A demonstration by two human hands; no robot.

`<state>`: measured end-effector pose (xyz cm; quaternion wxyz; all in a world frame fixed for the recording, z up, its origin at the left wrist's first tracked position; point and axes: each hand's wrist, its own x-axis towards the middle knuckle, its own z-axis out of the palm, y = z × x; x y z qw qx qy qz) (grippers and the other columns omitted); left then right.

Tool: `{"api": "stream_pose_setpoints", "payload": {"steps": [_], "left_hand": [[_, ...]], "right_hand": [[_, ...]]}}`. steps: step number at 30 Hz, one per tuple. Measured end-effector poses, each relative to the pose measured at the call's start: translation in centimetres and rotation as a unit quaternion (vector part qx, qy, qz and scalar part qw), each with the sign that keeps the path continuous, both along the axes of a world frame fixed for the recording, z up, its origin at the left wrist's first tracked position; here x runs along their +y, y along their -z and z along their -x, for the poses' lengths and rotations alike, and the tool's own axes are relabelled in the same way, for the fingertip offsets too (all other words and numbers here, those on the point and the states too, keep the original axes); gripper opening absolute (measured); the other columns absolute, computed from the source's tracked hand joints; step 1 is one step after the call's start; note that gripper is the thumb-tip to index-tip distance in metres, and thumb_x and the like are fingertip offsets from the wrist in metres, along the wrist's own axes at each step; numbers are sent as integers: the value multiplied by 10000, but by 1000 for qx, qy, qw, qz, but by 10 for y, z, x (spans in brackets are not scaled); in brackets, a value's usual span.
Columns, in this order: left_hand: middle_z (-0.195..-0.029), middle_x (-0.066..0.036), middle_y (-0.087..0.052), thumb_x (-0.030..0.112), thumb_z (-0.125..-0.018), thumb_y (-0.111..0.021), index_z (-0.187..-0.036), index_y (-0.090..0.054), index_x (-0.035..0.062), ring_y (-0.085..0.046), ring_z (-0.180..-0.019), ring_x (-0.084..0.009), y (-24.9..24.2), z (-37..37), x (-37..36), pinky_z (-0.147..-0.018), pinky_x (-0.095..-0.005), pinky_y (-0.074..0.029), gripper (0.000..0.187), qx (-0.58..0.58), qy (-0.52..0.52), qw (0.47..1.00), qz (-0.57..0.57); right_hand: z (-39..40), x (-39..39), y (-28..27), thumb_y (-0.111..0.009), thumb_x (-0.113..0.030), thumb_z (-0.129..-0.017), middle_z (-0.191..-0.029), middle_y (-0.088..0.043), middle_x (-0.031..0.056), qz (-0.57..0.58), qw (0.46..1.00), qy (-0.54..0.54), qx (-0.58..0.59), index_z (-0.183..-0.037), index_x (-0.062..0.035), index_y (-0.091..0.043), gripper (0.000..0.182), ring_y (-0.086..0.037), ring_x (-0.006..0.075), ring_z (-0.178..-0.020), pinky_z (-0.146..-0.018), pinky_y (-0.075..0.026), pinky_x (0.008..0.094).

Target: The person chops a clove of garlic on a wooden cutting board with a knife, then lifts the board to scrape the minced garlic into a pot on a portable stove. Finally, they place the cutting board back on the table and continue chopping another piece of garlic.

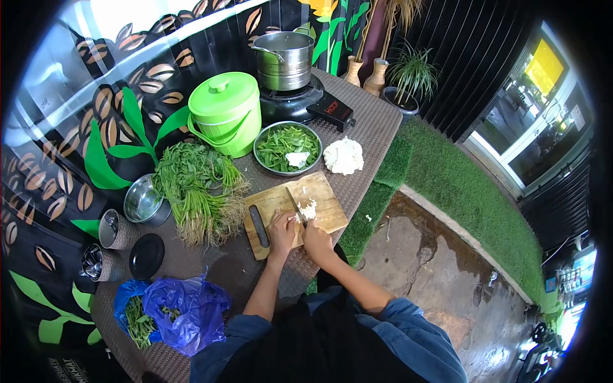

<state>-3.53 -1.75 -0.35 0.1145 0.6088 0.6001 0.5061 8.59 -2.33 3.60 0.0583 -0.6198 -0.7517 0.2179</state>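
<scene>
My right hand (pixel 317 240) is closed round the handle of a knife (pixel 294 200), whose blade points away from me over a wooden cutting board (pixel 329 185). Beside the blade, my left hand (pixel 281 231) rests on the board with fingers curled in; a bit of white shows at its fingertips, too small to name. Small chopped white pieces (pixel 309 210) lie just right of the blade. Behind the board stands a metal bowl (pixel 257 159) of cut green leaves (pixel 281 147) with a white piece on top. A white cauliflower head (pixel 343 156) sits to its right.
Left of the board lies a big bunch of rooted greens (pixel 198 191). Beyond are a green lidded bucket (pixel 225 112) and a pot (pixel 285 64) on a stove (pixel 297 102). A metal bowl (pixel 145 203), cutlery cups (pixel 118 231) and blue plastic bags (pixel 185 309) line the left.
</scene>
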Motion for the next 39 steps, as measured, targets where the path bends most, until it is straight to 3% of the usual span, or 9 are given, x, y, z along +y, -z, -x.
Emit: {"api": "stream_pose_setpoints", "payload": {"steps": [6, 8, 11, 14, 20, 24, 29, 37, 39], "left_hand": [[-913, -131, -684, -31, -777, -644, -872, -684, 2, -631, -904, -304, 13, 1, 4, -1058, -431, -391, 108, -27, 14, 1000, -7], [-911, -145, -675, -37, -763, -648, -851, -672, -8, -621, -887, -332, 18, 1, 5, -926, -411, -474, 95, -25, 5, 999, -31], [-928, -137, -672, -40, -761, -652, -860, -677, -12, -625, -888, -329, 12, 0, 2, -848, -391, -491, 106, -33, -7, 999, -10], [-937, -135, -668, -39, -760, -657, -874, -681, -15, -627, -891, -326, 3, -1, -1, -806, -381, -494, 119, -41, -3, 999, -4], [-954, -121, -682, -20, -771, -677, -907, -699, -3, -644, -917, -285, 6, 1, 0, -817, -350, -499, 138, -43, -2, 999, 18], [-942, -122, -690, -14, -773, -678, -903, -703, -3, -646, -909, -282, 8, 3, 1, -868, -355, -495, 133, -40, -5, 999, 19], [-900, -132, -693, 10, -769, -674, -861, -700, -7, -637, -900, -315, 3, 1, 0, -959, -393, -466, 97, -39, -5, 999, 0], [-892, -133, -695, 11, -772, -676, -848, -707, -6, -634, -887, -310, 11, 3, 2, -971, -397, -464, 83, -32, -8, 999, -2], [-888, -134, -695, 10, -773, -676, -846, -709, -5, -634, -883, -310, 9, 2, 2, -969, -398, -466, 81, -32, -10, 999, -11]], "right_hand": [[-12, 19, 4, -488, -197, -917, -790, -663, 244, -30, 999, -28, 5, -1018, 56, -481, 272, -683, 385, -756, -656, -558, 469], [-20, 27, 6, -488, -205, -920, -767, -664, 236, -56, 997, -60, 2, -1010, 52, -484, 273, -682, 387, -732, -644, -558, 472], [-17, 25, 11, -478, -268, -939, -700, -652, 212, -89, 990, -112, -1, -1007, 41, -470, 316, -663, 412, -661, -580, -540, 501], [-1, 1, 14, -488, -204, -911, -721, -656, 222, -70, 997, 9, 17, -947, 21, -503, 229, -677, 389, -695, -623, -556, 471], [-19, 29, 12, -487, -291, -940, -776, -651, 258, -42, 996, -56, 51, -1020, 43, -476, 344, -657, 426, -730, -660, -526, 517], [-13, 12, -20, -485, -257, -939, -832, -659, 251, -6, 999, -37, 6, -1007, 42, -494, 306, -674, 392, -789, -697, -546, 470], [5, 7, 17, -459, -152, -913, -764, -661, 240, -63, 998, -9, 4, -974, 49, -501, 215, -685, 376, -725, -638, -560, 443], [-6, 6, -3, -476, -194, -916, -773, -661, 249, -57, 996, -63, -17, -988, 53, -481, 257, -687, 378, -741, -645, -559, 458], [6, -4, 9, -499, -216, -913, -814, -657, 262, -17, 999, 26, 16, -998, 55, -475, 285, -684, 383, -775, -663, -558, 465]]}}
